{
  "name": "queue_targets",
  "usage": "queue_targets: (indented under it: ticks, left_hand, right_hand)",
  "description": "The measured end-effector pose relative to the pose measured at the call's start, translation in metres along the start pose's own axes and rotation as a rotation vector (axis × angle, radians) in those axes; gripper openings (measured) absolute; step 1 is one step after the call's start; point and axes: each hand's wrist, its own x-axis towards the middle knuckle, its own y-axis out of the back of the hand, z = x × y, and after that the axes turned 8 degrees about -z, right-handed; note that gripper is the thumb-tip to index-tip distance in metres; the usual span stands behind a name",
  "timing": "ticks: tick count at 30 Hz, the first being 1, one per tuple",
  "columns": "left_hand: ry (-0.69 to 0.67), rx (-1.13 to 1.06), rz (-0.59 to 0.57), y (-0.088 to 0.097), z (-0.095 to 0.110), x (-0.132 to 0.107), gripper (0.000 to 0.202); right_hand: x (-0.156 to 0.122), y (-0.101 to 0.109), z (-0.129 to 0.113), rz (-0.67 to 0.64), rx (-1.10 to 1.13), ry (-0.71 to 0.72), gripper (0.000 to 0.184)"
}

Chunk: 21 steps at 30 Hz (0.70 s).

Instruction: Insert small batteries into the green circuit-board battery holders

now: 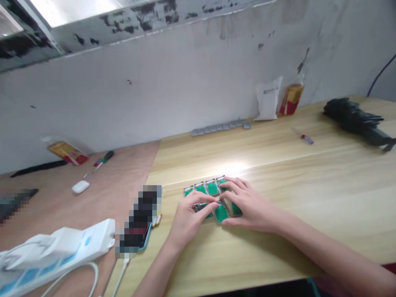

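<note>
Two rows of small green circuit boards in clear frames lie on the wooden table, and the back row (212,188) has small cylindrical parts along its top edges. My left hand (189,214) reaches over the front row, thumb and index finger pinched together at the top edge of one circuit board (221,213). Whatever sits in that pinch is too small to make out. My right hand (247,204) holds the same board, its index finger at the top edge and its thumb by the lower corner. Its other fingers stretch over the back row. Both hands partly cover the neighbouring boards.
Left of my hands lie a phone (139,222) with a cable and a white power strip (93,243). Small grey pieces (219,127) line the wall. Farther right are a screwdriver (306,138) and a black bundle (352,119); a white packet (267,99) stands behind.
</note>
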Motion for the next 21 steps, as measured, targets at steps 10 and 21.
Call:
queue_targets:
  ticks: [10, 21]
  left_hand:
    - [-0.185, 0.293, 0.012, -0.001, -0.013, 0.004, 0.007]
    - [-0.113, 0.441, -0.096, 0.0, 0.0, 0.012, 0.007]
  right_hand:
    - [0.0, 0.0, 0.0, 0.001, 0.013, -0.006, 0.046]
    - [0.0, -0.003, 0.004, 0.008, 0.03, 0.009, 0.048]
